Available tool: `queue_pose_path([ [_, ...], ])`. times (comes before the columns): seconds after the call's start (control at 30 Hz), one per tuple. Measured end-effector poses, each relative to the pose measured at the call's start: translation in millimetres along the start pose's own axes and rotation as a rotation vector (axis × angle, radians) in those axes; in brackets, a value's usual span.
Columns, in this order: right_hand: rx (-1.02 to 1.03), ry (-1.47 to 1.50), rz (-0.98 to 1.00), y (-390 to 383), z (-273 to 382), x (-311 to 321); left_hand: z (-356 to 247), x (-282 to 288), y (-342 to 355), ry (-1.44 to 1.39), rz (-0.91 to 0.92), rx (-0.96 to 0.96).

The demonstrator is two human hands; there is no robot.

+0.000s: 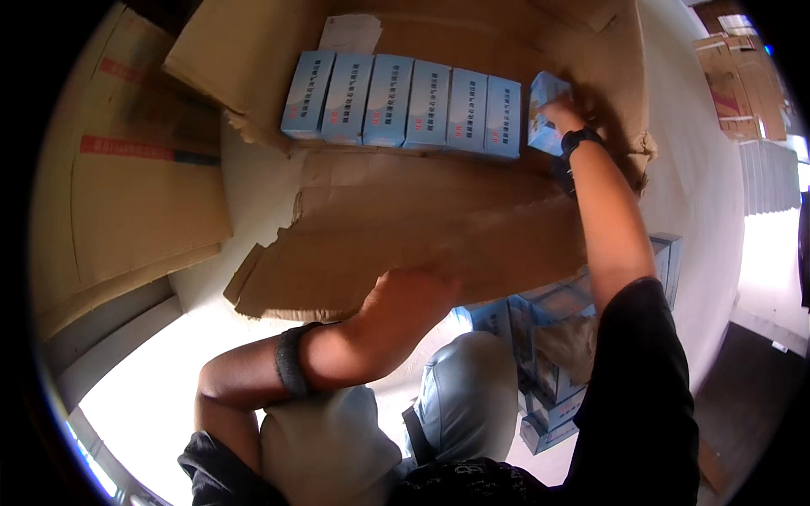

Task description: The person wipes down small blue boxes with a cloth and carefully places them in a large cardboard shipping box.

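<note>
Clearly, dark and red print (394, 91) marks six blue boxes (402, 103).

Right grip (567, 118) holds a blue box (548, 87) beside a row of six (388, 101) in an open carton (489, 29)

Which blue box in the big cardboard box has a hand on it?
The rightmost blue box: the right hand is on it, and a gap separates it from the six others, lined up side by side.
</note>
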State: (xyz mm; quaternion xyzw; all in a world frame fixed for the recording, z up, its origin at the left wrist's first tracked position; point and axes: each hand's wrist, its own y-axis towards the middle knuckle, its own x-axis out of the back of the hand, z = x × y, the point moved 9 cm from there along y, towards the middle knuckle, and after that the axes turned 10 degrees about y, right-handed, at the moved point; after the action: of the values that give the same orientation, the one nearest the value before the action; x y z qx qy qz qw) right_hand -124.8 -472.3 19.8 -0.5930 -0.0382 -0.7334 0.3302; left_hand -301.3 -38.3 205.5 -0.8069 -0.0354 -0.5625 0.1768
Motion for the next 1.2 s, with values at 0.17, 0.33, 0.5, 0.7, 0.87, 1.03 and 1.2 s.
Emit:
queue_pose_path([
  [0.17,0.028,-0.116,0.253,-18.1,-25.2,-53.2,20.7,-17.0,-1.2,-0.263,0.042,-0.07],
  [0.33,0.067,-0.182,0.435,-33.5,-21.4,-58.3,111.0,-2.2,30.3,-0.306,-0.127,-0.042],
  [0.5,0.092,0.209,0.354,-42.0,-21.3,-51.3,268.5,-23.5,98.4,-0.156,0.018,0.543],
  [0.7,0.023,0.371,0.406,-19.8,-38.4,-78.7,390.9,-65.7,53.0,-0.052,-0.206,1.142],
  [0.87,0.004,0.395,0.428,-17.8,-41.7,-71.6,420.3,-98.5,44.5,-0.154,-0.202,1.042],
  [1.03,-0.007,0.178,0.477,-44.3,-28.8,-42.0,417.9,-101.1,47.2,-0.311,-0.186,0.988],
  [1.2,-0.044,-0.051,0.476,-47.7,-29.5,-26.7,400.7,-88.5,46.9,-0.215,-0.185,0.972],
])
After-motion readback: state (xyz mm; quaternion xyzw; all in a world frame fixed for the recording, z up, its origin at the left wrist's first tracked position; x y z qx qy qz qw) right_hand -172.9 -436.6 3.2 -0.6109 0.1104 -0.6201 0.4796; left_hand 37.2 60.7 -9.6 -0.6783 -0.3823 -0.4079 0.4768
